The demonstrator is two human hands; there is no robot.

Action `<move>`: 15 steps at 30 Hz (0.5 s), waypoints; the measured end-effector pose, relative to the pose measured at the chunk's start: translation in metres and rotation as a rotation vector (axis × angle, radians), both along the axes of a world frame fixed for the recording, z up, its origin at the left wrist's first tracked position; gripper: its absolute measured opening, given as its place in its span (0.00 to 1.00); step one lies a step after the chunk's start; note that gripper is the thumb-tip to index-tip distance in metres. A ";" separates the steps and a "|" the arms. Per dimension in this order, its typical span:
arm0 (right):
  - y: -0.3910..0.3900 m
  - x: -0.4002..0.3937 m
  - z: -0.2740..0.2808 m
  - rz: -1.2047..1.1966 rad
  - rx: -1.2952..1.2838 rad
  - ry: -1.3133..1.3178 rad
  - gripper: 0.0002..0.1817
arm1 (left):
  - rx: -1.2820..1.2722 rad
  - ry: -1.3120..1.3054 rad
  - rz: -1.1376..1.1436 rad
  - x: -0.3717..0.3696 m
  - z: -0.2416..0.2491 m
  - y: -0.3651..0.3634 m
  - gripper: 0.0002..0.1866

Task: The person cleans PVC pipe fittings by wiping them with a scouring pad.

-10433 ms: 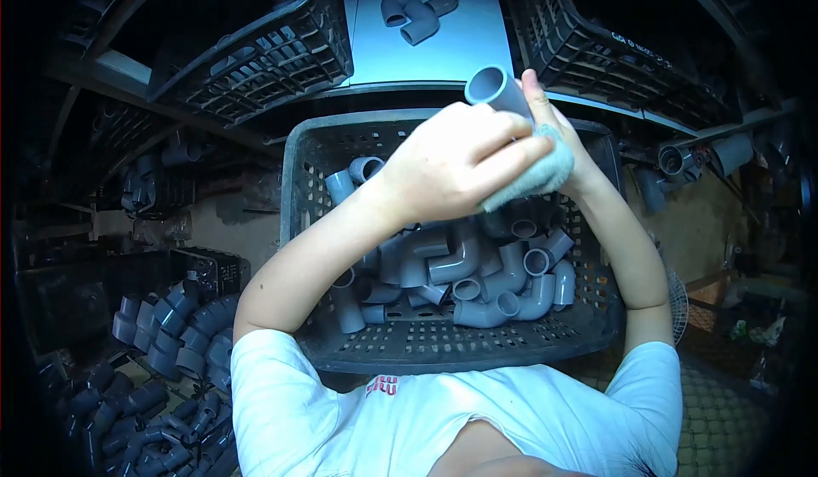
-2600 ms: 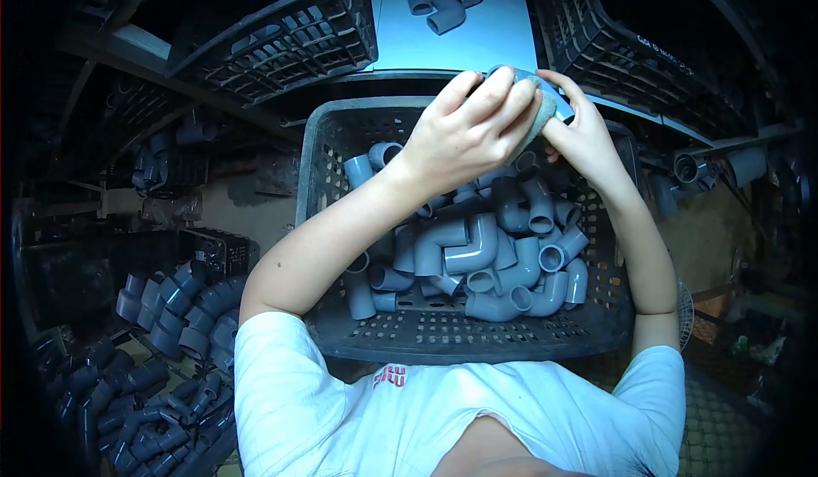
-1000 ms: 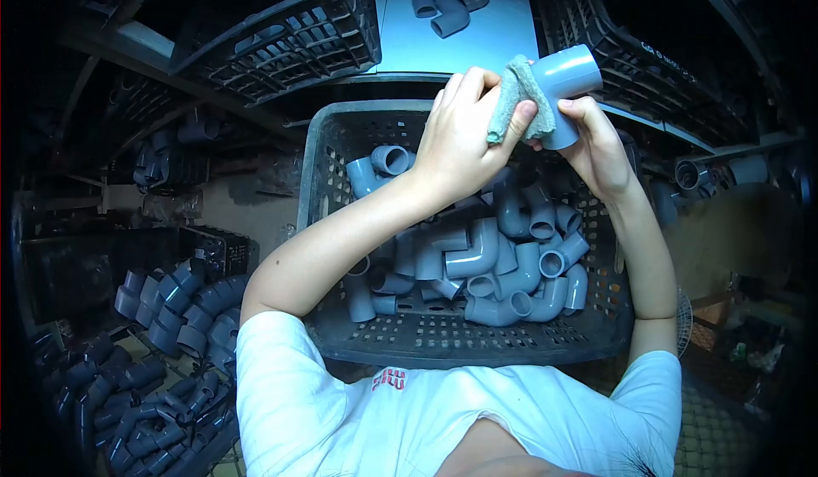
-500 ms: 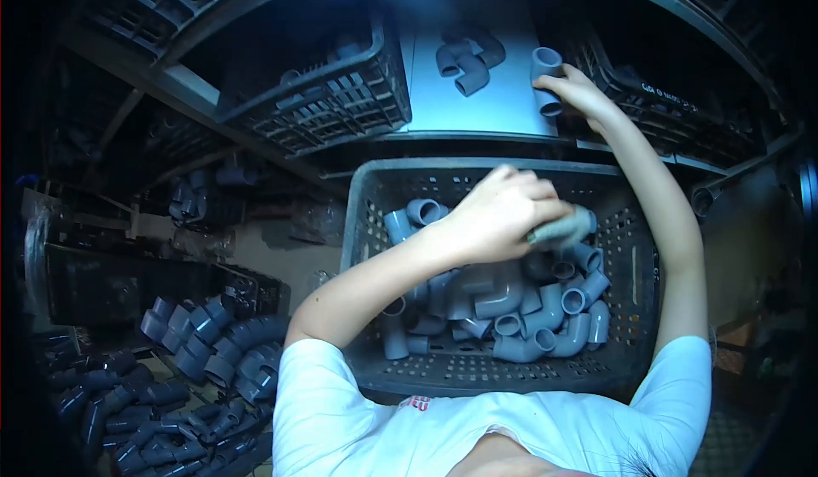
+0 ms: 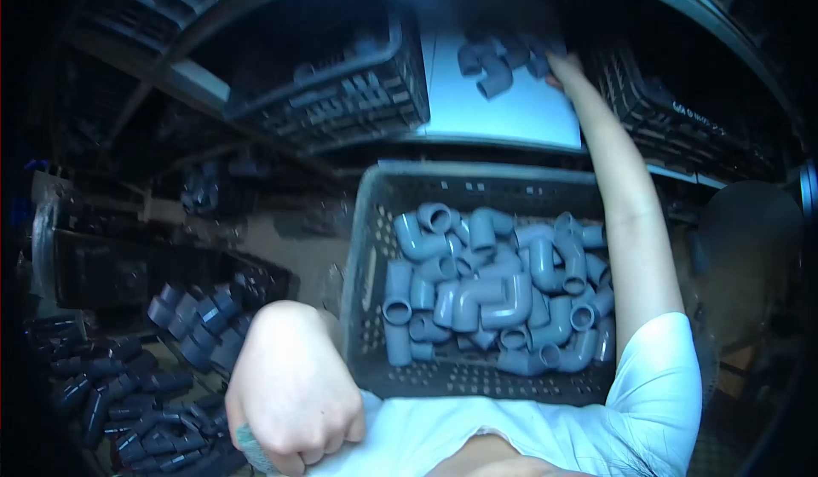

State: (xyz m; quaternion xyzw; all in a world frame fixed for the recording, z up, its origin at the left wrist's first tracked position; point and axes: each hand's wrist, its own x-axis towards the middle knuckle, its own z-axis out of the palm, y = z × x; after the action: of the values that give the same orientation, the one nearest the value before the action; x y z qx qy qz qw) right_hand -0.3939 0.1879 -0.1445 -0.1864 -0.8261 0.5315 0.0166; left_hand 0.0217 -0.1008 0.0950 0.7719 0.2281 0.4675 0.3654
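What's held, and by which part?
Left hand: a cloth, bunched in the fist, one edge showing. Right hand: at the right side of a grey fitting, hold unclear.

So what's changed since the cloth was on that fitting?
The left hand drew back toward the body, keeping the cloth. The right hand carried the fitting forward beside the other fittings on the white surface; release is unclear. The black crate stayed put.
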 end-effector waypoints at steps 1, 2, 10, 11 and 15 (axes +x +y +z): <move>0.003 0.000 0.000 0.085 -0.019 0.013 0.29 | -0.020 -0.007 0.041 0.005 -0.002 -0.002 0.12; 0.000 0.019 0.017 0.096 0.054 0.015 0.25 | 0.012 -0.046 0.054 0.004 -0.004 0.001 0.12; -0.011 0.154 0.100 0.678 0.366 0.464 0.16 | 0.030 -0.070 -0.084 0.003 -0.021 0.005 0.21; -0.010 0.178 0.096 0.787 0.433 0.708 0.14 | 0.034 -0.080 -0.093 0.005 -0.021 0.003 0.21; -0.009 0.290 0.120 1.209 0.622 0.813 0.14 | 0.059 -0.114 -0.039 0.009 -0.017 0.005 0.20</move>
State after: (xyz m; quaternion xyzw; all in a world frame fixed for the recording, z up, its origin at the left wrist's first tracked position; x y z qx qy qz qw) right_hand -0.1035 0.1786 -0.0244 0.5165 -0.8241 0.2197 0.0768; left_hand 0.0304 -0.0962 0.0782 0.7588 0.1778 0.5100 0.3640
